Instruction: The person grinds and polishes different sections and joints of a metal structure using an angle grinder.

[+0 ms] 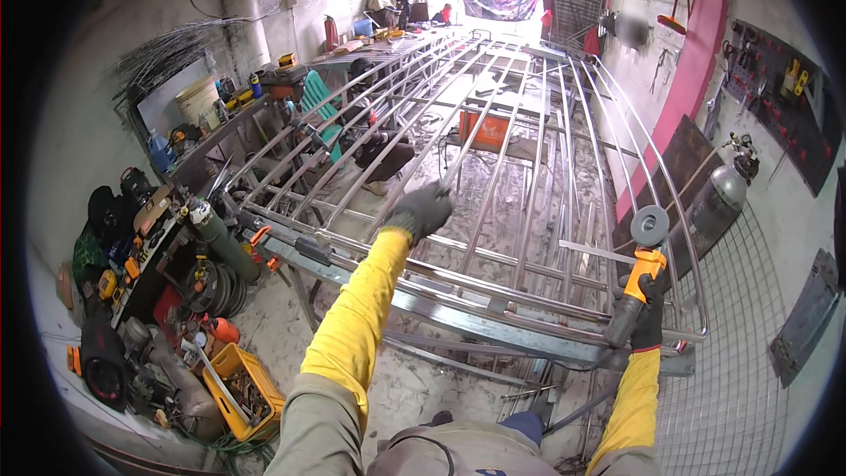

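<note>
A yellow and dark angle grinder (646, 270) is in my gloved right hand (650, 310), near the right front corner of a large frame of shiny metal tubes (478, 279). Its round grey disc (649, 224) points away from me, and a pale side handle (592, 249) sticks out to the left. My left hand (421, 211), in a dark glove, is over the middle of the frame at one of the long tubes. Its fingers look curled, but what lies under them is hidden. Yellow sleeves cover both forearms.
The tube frame lies on a steel stand (458, 322). An orange clamp (259, 235) sits at its left front corner. A yellow crate (240, 397) and a green gas cylinder (216, 234) stand left. A grey cylinder (718, 198) and wire mesh (731, 344) are right. A person (383, 145) crouches beyond.
</note>
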A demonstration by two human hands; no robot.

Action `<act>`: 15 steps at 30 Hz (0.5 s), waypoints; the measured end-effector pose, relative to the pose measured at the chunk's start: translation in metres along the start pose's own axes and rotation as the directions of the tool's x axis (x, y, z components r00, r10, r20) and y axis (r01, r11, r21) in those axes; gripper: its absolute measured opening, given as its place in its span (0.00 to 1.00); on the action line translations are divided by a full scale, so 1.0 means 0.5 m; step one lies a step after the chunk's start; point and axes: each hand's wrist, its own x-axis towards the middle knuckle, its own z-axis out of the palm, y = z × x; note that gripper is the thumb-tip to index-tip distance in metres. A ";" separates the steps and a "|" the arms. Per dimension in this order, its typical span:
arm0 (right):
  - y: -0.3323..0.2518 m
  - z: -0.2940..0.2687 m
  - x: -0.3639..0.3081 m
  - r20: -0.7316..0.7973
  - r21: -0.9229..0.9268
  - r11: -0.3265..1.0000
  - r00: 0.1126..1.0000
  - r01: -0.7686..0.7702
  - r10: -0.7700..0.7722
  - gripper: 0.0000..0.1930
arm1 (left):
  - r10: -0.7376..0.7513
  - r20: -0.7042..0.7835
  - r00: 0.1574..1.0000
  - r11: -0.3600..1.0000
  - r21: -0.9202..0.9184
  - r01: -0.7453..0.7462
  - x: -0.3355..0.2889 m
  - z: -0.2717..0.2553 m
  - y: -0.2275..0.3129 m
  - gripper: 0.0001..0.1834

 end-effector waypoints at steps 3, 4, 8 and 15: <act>-0.017 -0.117 0.020 0.012 0.050 0.999 1.000 -0.001 0.000 0.26 | -0.268 0.070 0.961 0.963 0.048 0.266 -0.049 0.076 -0.035 0.33; -0.015 -0.088 0.008 -0.003 0.041 0.998 0.999 0.054 -0.054 0.26 | -0.357 0.053 0.933 0.915 0.221 0.337 -0.042 0.078 -0.023 0.31; -0.015 -0.071 0.006 0.005 -0.010 0.999 0.999 0.049 -0.049 0.27 | -0.329 -0.025 0.944 0.938 0.108 0.330 -0.071 0.073 0.002 0.30; -0.025 -0.023 -0.007 -0.048 -0.012 0.999 0.998 0.033 -0.033 0.28 | -0.399 0.168 0.901 0.897 0.278 0.345 -0.040 0.068 -0.014 0.28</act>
